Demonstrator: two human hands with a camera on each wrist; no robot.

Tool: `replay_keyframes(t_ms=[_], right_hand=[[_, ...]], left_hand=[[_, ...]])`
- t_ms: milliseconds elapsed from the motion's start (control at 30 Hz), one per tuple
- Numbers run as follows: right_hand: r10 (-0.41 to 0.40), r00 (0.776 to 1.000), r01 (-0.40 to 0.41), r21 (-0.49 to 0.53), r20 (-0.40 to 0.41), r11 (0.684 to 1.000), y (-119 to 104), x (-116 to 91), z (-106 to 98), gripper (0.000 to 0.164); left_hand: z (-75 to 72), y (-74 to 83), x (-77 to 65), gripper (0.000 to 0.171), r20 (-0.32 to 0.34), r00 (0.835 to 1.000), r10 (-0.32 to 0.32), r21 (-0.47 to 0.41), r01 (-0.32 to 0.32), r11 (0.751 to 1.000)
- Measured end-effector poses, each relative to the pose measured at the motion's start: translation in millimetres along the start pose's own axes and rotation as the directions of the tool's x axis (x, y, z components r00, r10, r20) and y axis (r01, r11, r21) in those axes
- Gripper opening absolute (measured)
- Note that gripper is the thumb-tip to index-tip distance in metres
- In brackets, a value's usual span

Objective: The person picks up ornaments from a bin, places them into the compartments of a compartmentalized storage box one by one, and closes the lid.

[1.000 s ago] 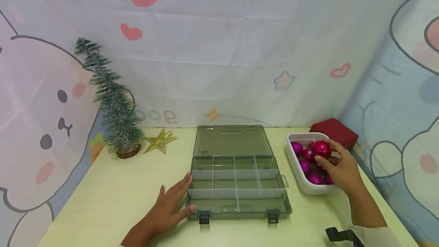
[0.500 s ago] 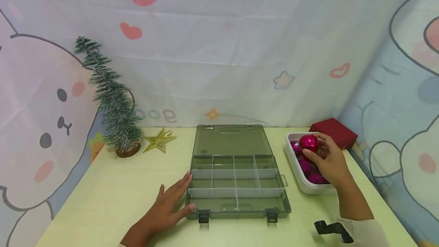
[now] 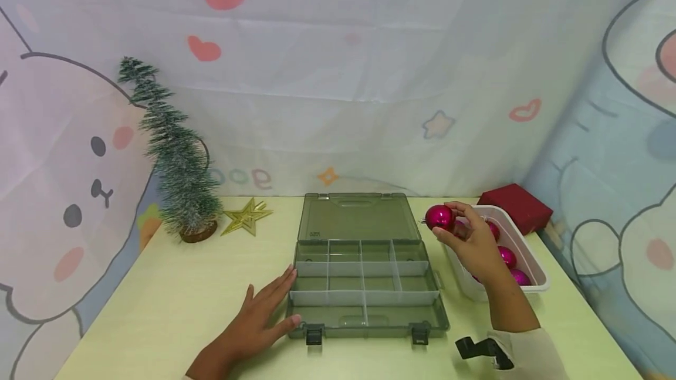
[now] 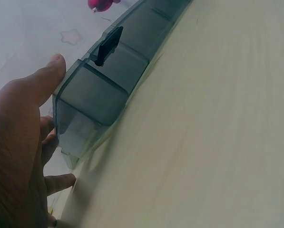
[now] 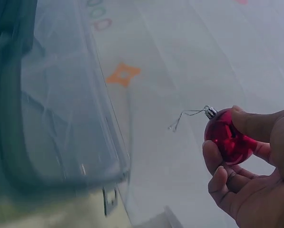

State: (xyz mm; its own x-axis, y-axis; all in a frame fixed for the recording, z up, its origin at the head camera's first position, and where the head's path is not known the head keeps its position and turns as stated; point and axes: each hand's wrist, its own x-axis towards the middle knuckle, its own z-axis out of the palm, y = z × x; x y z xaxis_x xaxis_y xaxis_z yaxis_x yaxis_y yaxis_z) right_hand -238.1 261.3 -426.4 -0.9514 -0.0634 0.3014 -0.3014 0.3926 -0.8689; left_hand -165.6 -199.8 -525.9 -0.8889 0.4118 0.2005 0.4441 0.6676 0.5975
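Note:
My right hand [image 3: 475, 248] pinches a shiny magenta Christmas bauble [image 3: 439, 217] between thumb and fingers. In the right wrist view the bauble [image 5: 227, 137] shows its silver cap and a thin loop of string. It hangs above the gap between the white tub [image 3: 536, 268] and the green see-through compartment box [image 3: 369, 330]. Several more baubles lie in the tub, partly hidden by my hand and forearm. At the box's left side rests my left hand [image 3: 259, 321], fingers extended, thumb at the front corner. In the left wrist view its thumb touches the box wall [image 4: 92, 90].
The box lid [image 3: 356, 216] leans back, raised, and dividers split the box into compartments. A small artificial Christmas tree [image 3: 179, 163] and a gold star [image 3: 246, 217] stand at the left. Behind the tub sits a dark red box [image 3: 517, 207]. A printed cloth hangs behind the table.
My right hand has lifted the bauble out of the white tub and carried it left, toward the compartment box. More baubles in the tub now show. My left hand has stayed put.

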Motion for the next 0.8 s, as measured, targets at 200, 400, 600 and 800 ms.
replay_keyframes(t_ms=[200, 400, 600, 800], right_hand=[[0.029, 0.999, -0.029, -0.001, 0.037, 1.0, -11.3, 6.2, 21.7, 0.061], [0.049, 0.997, -0.05, 0.014, 0.055, 0.999, -17.0, 9.6, 43.4, 0.058], [-0.015, 0.999, 0.016, -0.012, 0.046, 1.0, -19.3, 12.9, 64.8, 0.057], [-0.035, 0.998, 0.038, -0.077, 0.047, 0.996, -22.6, 15.6, 88.0, 0.058]], left_hand=[[0.8, 1.0, 2.1, 0.082, 0.001, 1.0, -0.001, 0.001, 0.001, 1.0], [0.8, 0.8, 1.9, 0.082, 0.022, 1.0, -0.02, -0.003, 0.02, 1.0], [-0.4, 1.4, 0.6, 0.082, 0.03, 0.999, -0.026, -0.006, 0.026, 1.0], [-1.0, 2.6, 0.5, 0.082, 0.024, 0.999, -0.026, 0.009, 0.025, 1.0]])
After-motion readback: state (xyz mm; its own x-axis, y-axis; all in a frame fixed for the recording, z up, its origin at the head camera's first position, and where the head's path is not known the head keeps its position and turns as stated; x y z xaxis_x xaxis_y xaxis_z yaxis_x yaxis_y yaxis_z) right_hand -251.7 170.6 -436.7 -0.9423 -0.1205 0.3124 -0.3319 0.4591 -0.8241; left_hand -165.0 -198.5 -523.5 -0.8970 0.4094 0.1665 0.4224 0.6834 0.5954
